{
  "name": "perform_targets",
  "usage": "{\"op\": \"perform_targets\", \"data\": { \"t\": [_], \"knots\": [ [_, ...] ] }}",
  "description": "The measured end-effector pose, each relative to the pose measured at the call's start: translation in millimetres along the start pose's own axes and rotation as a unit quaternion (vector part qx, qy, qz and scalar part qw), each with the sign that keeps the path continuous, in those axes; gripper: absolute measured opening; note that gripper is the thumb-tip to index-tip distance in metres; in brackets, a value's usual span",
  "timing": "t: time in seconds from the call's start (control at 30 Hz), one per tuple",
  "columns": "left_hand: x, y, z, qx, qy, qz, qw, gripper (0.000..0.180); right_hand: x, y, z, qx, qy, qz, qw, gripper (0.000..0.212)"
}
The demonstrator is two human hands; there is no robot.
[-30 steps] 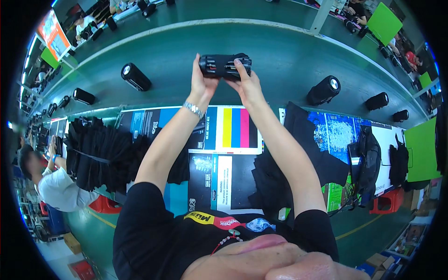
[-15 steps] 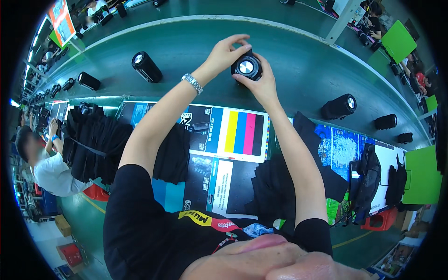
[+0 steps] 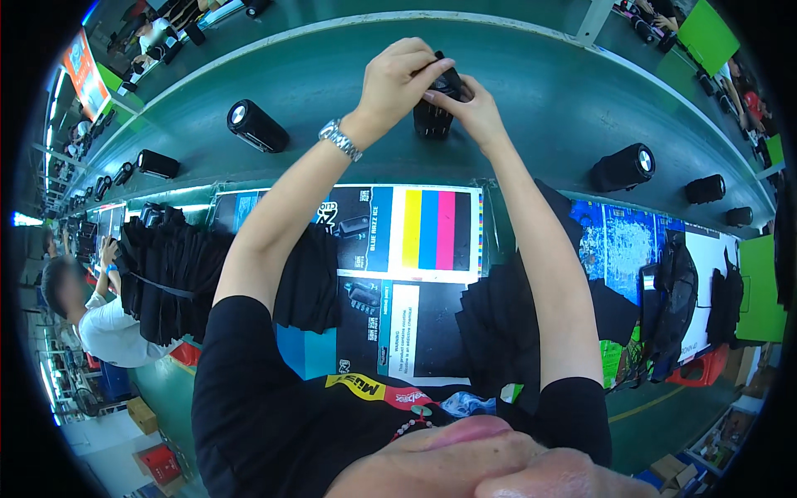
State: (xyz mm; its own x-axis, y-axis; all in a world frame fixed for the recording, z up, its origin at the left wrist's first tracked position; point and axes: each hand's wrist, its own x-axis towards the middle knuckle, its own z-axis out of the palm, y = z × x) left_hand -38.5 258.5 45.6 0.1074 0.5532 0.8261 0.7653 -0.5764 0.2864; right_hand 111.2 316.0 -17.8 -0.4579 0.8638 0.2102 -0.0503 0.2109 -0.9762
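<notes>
Over the green bench my right hand (image 3: 479, 112) grips a black cylindrical speaker (image 3: 432, 124), thumb across its upper part. My left hand (image 3: 393, 83), with a metal watch at its wrist, pinches a dark strip (image 3: 449, 78) at the speaker's top; whether it is a strap or fabric I cannot tell. The speaker's silver end disc does not show. To the left another black speaker (image 3: 256, 126) lies with its silver end visible, and a similar speaker (image 3: 623, 168) lies to the right.
Nearer me, printed sheets (image 3: 419, 232) cover a table. On them lie a tied bundle of black fabric pieces (image 3: 170, 270), a black fabric pile (image 3: 307, 286) and another fabric pile (image 3: 502, 319). A co-worker (image 3: 108, 328) sits at the left. More speakers (image 3: 158, 163) line the bench.
The speaker has tilted so its silver end no longer shows and its side does. My left hand has shifted up and closed into a pinch at its top. The speakers on the right appear farther right.
</notes>
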Motion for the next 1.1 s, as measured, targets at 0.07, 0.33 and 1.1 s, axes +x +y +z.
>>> {"op": "perform_targets", "data": {
  "t": [0.07,0.33,1.1],
  "knots": [
    [-11,7,-1,-0.002,0.005,-0.031,1.0,0.011,-4,5,4,-0.036,0.013,-0.007,0.999,0.067],
    [-49,-13,3,-0.504,0.175,-0.43,0.728,0.058,-28,-2,38,-0.017,0.005,-0.108,0.994,0.064],
    [-66,7,114,-0.407,0.235,-0.462,0.753,0.057,20,73,-8,0.227,0.18,0.065,0.955,0.025]
  ]
}}
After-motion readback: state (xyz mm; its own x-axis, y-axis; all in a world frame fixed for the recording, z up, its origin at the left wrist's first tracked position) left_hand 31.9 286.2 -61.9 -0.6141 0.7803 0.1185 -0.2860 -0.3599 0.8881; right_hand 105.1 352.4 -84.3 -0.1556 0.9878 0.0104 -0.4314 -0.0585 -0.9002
